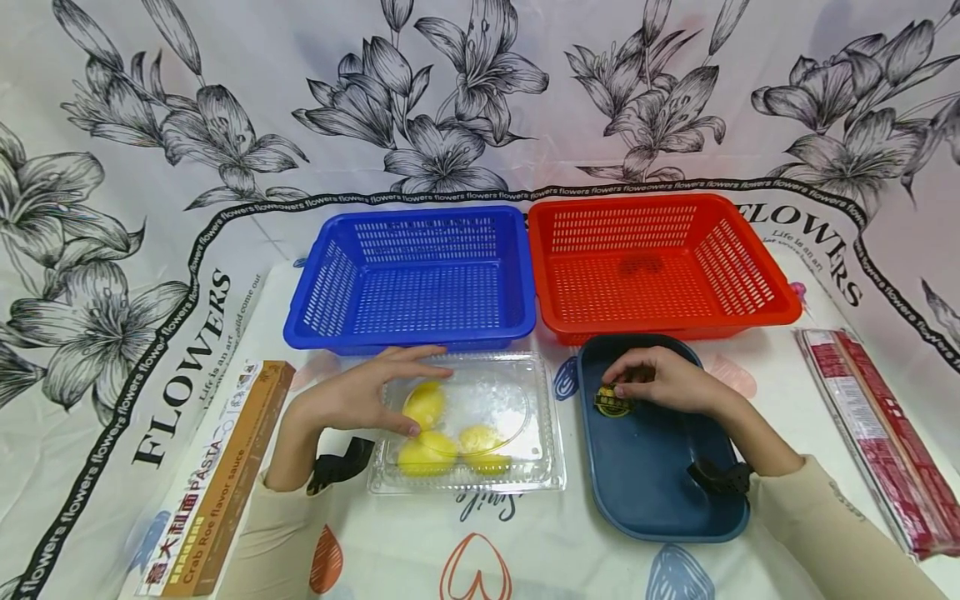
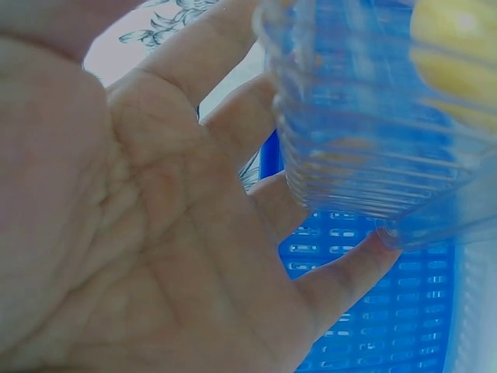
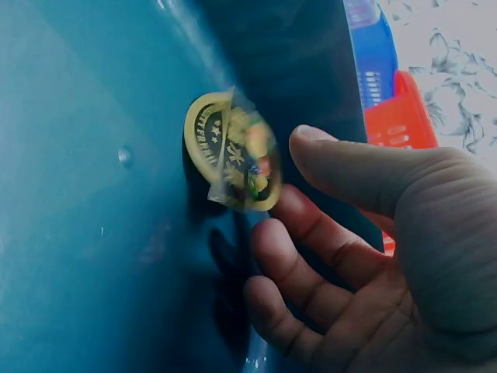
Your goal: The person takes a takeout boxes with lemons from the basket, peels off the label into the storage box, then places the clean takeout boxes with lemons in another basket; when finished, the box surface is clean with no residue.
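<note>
A clear plastic clamshell box [image 1: 517, 400] holds several yellow lemons [image 1: 427, 454]. My left hand [image 1: 356, 392] reaches over its left side with fingers spread; in the left wrist view the fingers lie along the box's ribbed wall [image 2: 311, 140], the little finger touching its edge. Inside a dark teal tray [image 1: 637, 492], my right hand [image 1: 663, 379] is beside a round black-and-gold label [image 3: 233, 151] with a strip of clear film across it. The label's edge is close to the index fingertip, and the thumb stands apart from it. Whether the fingertip touches the label, I cannot tell.
Behind stand a blue plastic basket [image 1: 427, 296] and a red plastic basket [image 1: 622, 304]. A pasta box [image 1: 232, 492] lies at the left. At the right lies a long red-and-clear package [image 1: 877, 433]. The cloth [image 1: 405, 550] is printed with flowers and hearts.
</note>
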Demonstrator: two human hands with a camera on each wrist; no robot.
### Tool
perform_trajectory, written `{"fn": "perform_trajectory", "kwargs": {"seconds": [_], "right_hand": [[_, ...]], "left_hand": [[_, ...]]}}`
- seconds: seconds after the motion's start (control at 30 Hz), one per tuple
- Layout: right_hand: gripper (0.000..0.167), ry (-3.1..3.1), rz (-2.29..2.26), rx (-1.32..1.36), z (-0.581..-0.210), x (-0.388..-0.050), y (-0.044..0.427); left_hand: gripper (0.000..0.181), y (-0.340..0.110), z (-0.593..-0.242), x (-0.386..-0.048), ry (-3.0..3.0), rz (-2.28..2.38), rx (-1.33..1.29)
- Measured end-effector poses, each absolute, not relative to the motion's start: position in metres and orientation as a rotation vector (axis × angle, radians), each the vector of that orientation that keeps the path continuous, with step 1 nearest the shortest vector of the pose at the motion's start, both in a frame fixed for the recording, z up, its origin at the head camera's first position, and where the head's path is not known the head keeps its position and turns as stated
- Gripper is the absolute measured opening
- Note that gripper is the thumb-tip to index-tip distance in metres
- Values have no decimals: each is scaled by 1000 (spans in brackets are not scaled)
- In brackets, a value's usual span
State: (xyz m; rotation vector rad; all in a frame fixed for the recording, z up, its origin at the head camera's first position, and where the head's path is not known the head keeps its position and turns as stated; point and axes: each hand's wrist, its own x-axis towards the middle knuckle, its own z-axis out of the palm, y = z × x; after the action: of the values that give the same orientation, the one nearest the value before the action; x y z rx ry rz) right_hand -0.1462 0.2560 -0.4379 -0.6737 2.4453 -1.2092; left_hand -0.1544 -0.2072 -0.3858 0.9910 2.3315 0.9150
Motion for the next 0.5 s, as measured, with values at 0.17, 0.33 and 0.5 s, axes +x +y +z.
{"fn": "perform_trajectory", "kwargs": {"seconds": [0.17,0.33,0.5], "right_hand": [[19,2511,-1210,-701,-439,-145,255],[20,2532,-1231,-728,-439,-145,257],[21,2509,-1267,-675,-432,-140,259]], "left_hand": [[74,-207,-386,-154,2329,921,993],[75,-207,-386,-155,2335,916,998],[74,-208,-387,-155,2332,919,996]]}}
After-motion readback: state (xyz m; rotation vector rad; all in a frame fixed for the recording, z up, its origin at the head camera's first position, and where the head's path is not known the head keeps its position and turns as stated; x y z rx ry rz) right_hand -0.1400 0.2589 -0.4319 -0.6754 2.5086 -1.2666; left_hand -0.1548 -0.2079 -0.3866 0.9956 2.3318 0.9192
